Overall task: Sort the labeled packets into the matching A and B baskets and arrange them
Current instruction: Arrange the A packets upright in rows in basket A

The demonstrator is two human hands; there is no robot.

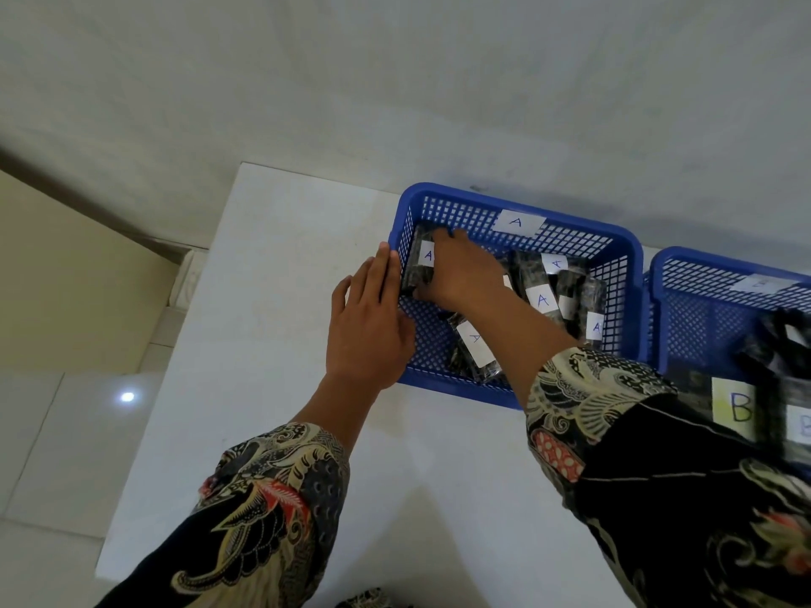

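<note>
- Your right hand (456,269) grips a dark A-labelled packet (422,263) inside the blue plastic mesh A basket (518,204).
- Your left hand (366,318), fingers straight, steadies its wall.
- Sorting looks done; arranging remains.

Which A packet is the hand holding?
The A packet at the far-left corner of the A basket. The right hand grips it; the other A packets lie loose, untouched, toward the basket's right.

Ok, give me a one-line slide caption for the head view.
Right hand sets an A packet upright in basket A while the left hand steadies its wall.
</note>
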